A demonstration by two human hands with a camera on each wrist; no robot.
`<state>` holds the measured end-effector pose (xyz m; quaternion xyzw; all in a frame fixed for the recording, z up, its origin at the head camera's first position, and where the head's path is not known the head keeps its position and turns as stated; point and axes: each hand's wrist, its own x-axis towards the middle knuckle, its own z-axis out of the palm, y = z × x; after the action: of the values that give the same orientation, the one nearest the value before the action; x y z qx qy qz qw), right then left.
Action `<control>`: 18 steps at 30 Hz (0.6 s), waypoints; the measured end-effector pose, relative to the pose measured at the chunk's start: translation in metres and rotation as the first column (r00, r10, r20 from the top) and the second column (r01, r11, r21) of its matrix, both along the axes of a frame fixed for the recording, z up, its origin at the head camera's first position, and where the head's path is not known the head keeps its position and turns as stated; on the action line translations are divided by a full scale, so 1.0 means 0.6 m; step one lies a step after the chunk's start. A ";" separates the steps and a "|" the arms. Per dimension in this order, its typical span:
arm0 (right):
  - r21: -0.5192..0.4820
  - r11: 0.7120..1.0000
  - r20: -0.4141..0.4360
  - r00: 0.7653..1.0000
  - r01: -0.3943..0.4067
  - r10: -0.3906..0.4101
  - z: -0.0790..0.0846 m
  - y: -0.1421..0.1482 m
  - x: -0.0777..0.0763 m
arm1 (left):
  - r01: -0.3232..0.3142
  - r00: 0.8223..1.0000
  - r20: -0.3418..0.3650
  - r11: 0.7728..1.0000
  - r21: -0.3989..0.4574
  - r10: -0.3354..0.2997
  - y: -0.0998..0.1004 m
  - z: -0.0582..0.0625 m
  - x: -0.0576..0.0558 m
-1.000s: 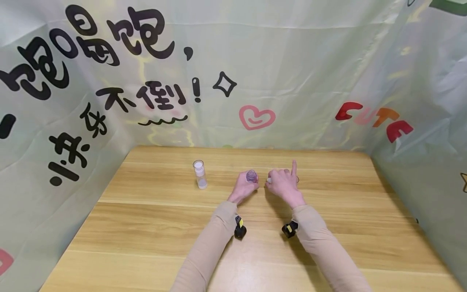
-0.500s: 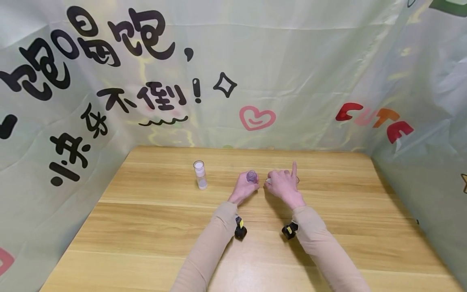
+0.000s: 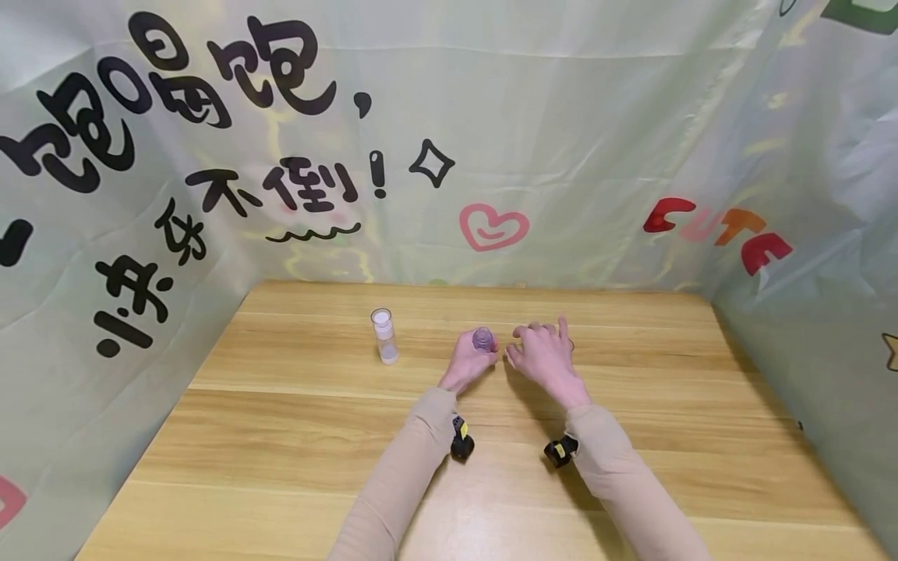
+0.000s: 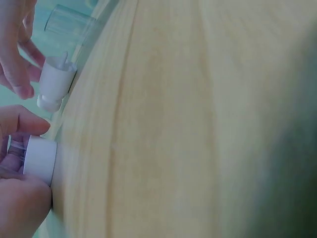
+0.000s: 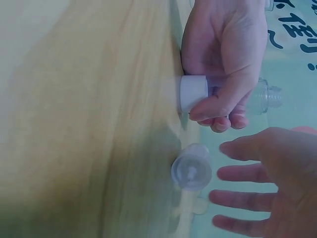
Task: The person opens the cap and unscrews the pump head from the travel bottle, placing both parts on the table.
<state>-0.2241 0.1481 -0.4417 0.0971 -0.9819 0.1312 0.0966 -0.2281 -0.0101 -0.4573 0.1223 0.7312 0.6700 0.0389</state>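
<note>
My left hand [image 3: 465, 363] grips a clear bottle [image 3: 482, 340] with a threaded neck and a white base [image 5: 194, 93]. It stands upright, the base right at the tabletop. My right hand [image 3: 546, 358] hovers to the right of it, fingers spread and holding nothing. Below those fingers lies a white pump head [image 4: 57, 82] on its side, a thin stem showing inside its collar. Beyond the pump head a clear cap [image 4: 69, 25] lies on the table; in the head view the right hand hides most of it.
A second bottle [image 3: 385, 335], clear with a white pump top and a cap on, stands upright to the left. The wooden table [image 3: 295, 436] ends at a printed cloth backdrop [image 3: 589, 156] at the back and sides.
My right hand's fingers have spread away from the white pump head and let it go, and the hand has shifted slightly left. The left hand has stayed in place with the bottle.
</note>
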 end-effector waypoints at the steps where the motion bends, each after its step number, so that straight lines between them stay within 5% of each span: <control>1: -0.012 1.000 -0.020 1.000 -0.010 0.010 -0.001 0.001 0.002 | -0.004 1.000 0.001 1.000 0.000 0.004 0.000 0.003 0.002; 3: -0.027 0.999 -0.059 0.998 -0.029 0.028 -0.004 0.002 0.006 | -0.017 1.000 0.004 1.000 -0.006 0.017 0.000 0.000 0.001; 9: -0.062 0.997 -0.139 0.989 -0.052 0.043 -0.013 0.005 0.018 | -0.060 0.998 0.025 0.998 -0.027 0.061 0.013 -0.052 -0.031; 18: -0.121 0.990 -0.146 0.988 -0.076 0.058 -0.009 0.006 0.033 | -0.002 0.998 0.059 0.999 0.039 -0.001 0.002 -0.057 -0.034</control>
<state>-0.2043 0.1519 -0.4473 0.1330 -0.9584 0.1888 0.1675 -0.2483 -0.0087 -0.4914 0.1032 0.7164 0.6876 0.0576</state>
